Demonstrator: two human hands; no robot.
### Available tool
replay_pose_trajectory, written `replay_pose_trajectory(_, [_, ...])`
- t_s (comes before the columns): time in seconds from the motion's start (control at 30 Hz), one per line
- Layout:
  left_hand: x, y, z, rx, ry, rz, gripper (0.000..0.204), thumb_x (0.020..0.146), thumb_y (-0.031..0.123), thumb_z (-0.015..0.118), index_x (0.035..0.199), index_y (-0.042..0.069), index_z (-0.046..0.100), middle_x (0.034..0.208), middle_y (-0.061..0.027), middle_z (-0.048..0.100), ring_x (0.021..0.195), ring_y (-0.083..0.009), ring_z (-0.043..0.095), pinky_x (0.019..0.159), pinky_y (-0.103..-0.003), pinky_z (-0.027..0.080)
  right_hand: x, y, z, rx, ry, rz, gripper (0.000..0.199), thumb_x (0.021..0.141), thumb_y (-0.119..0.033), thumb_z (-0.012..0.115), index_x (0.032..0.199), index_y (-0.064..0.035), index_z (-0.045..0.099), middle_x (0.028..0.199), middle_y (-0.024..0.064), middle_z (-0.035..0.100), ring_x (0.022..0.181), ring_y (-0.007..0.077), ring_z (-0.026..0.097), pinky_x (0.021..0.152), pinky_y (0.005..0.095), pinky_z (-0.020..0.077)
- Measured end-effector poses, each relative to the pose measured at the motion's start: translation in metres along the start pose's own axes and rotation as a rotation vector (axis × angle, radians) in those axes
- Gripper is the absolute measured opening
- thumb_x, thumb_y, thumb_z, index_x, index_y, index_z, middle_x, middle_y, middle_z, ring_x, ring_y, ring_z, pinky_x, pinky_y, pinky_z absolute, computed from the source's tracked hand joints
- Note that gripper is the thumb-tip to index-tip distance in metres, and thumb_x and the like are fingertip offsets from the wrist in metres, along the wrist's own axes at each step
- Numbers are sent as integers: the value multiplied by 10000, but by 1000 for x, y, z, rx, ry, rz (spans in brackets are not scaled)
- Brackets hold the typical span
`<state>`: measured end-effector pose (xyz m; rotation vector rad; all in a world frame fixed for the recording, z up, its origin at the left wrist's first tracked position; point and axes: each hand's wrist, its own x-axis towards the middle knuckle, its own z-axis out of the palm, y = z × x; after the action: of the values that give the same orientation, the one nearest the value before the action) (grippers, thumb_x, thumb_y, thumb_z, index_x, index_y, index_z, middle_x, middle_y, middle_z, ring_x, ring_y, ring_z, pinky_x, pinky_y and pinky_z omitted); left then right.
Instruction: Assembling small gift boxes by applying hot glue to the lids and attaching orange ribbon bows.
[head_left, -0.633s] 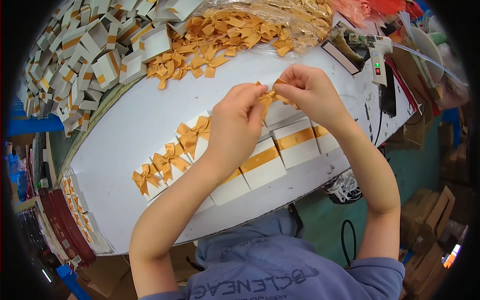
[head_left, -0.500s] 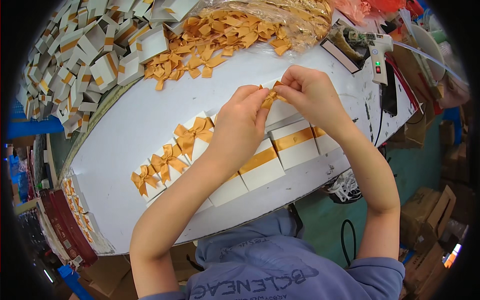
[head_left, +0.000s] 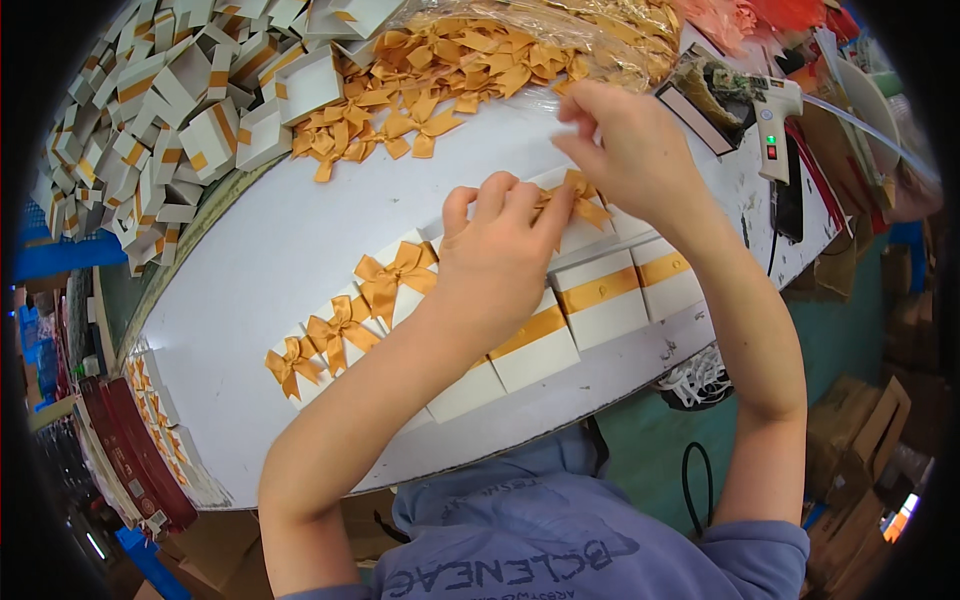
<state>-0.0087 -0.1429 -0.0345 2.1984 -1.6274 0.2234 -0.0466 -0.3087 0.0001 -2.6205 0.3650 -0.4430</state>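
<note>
My left hand (head_left: 500, 235) lies with spread, bent fingers over the row of white boxes, its index finger touching a gold ribbon bow (head_left: 582, 200) on one of them. Above and right of that bow, my right hand (head_left: 640, 150) is raised, thumb and fingers apart, with nothing visible in it. Left of my left hand, more gold bows (head_left: 395, 278) sit on white boxes. Nearer to me, a row of white boxes (head_left: 598, 295) carries flat gold ribbon bands with a small glossy dot on some. My left hand and forearm hide part of both rows.
Loose gold bows (head_left: 430, 120) spill from a clear plastic bag at the back. White box parts (head_left: 180, 130) are heaped at the back left. A glue gun (head_left: 775, 125) with lit indicators stands at the right. Finished-looking boxes with bows (head_left: 160, 420) line the table's left edge.
Both hands were pinching the bow over a box; now it rests on the box. My right hand has let go and moved up, while my left fingers have spread beside the bow.
</note>
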Motion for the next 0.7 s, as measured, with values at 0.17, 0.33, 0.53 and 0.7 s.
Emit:
replay_pose_trajectory(0.17, [-1, -2, -4, -2, -37, -28, 402, 701, 33, 536, 1101, 59, 568, 956, -46, 526, 998, -210, 448, 856, -383, 290, 59, -40, 48, -4, -164, -101, 181, 744, -156, 614, 895, -55, 623, 748, 111, 621, 738, 268, 615, 623, 362, 480])
replay_pose_trajectory(0.33, [-4, -10, -18, -244, 21, -93, 342, 700, 22, 558, 1040, 53, 574, 965, -67, 536, 964, -230, 484, 853, -376, 329, 85, -35, 84, -286, -325, 13, 172, 727, -180, 631, 843, -53, 634, 788, 110, 632, 782, 289, 610, 646, 364, 485])
replay_pose_trajectory(0.53, [-21, -57, -50, -1146, 81, -817, 204, 862, 224, 588, 997, 72, 564, 947, -35, 579, 891, -136, 564, 743, -271, 436, 55, -46, 63, 196, -313, 29, 120, 713, -141, 649, 759, -39, 607, 798, 92, 608, 664, 248, 583, 576, 363, 464])
replay_pose_trajectory(0.7, [-5, -36, -65, -1613, 325, -1224, 253, 890, 295, 555, 961, 54, 528, 907, -44, 588, 898, -137, 556, 730, -270, 435, 3, -66, 38, -81, 324, -467, 57, 658, -88, 610, 665, -80, 554, 670, 55, 513, 582, 214, 557, 485, 326, 435])
